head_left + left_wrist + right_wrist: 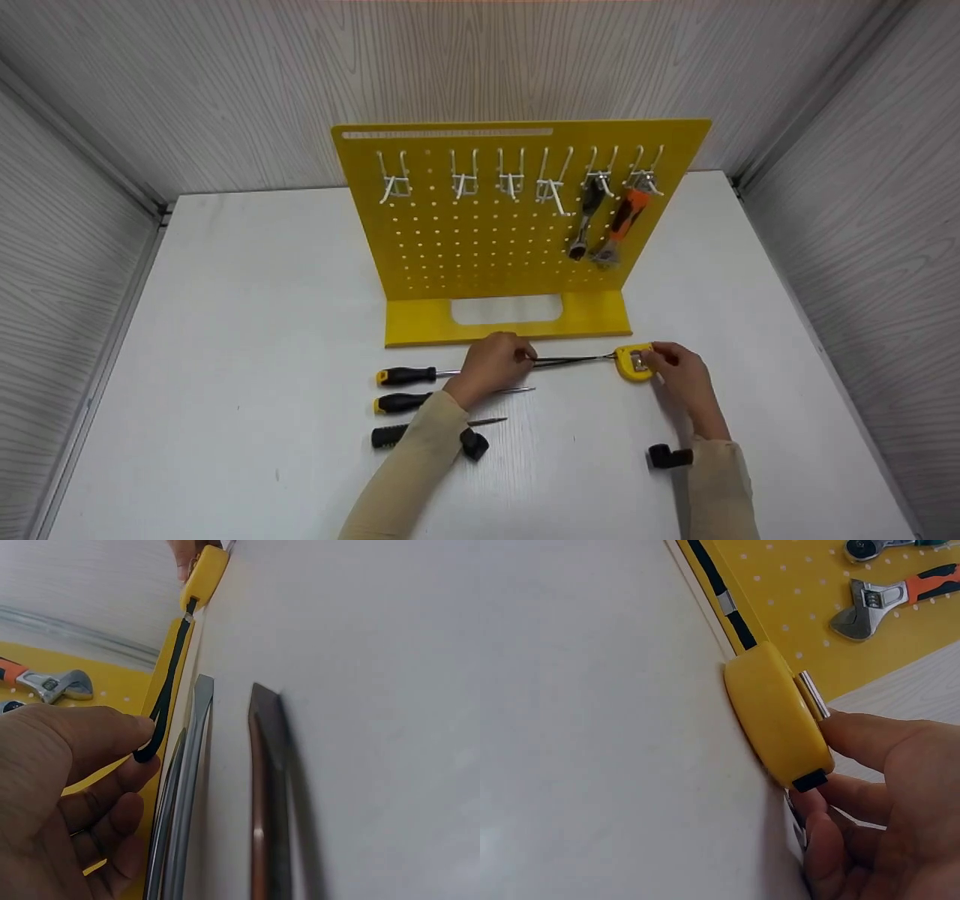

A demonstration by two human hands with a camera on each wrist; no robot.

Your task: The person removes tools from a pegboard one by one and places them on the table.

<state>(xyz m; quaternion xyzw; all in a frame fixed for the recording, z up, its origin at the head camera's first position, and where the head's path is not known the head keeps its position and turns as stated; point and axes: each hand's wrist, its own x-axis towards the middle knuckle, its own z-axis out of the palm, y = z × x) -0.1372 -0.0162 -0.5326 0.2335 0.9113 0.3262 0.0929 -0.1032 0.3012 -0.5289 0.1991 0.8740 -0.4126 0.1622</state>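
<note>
A yellow tape measure [772, 709] is held by my right hand [684, 379], its fingers and thumb at the case's edge and clip. From the case a black wrist strap [566, 361] stretches leftward. Between thumb and forefinger, my left hand [491, 366] pinches the looped end of that strap, as the left wrist view shows the hand [82, 787] close up. The strap is drawn out nearly straight between the hands, along the front of the pegboard base. Under the left hand and forearm lie screwdrivers with black-and-yellow handles [405, 376], their shafts partly hidden.
A yellow pegboard [472, 247] stands behind the hands, with white hooks [465, 184] along its upper part. On the right hooks hang a ratchet wrench [589, 214] and an orange-handled adjustable wrench [628, 214]. A black-handled tool [386, 436] with a pointed shaft lies nearest the front.
</note>
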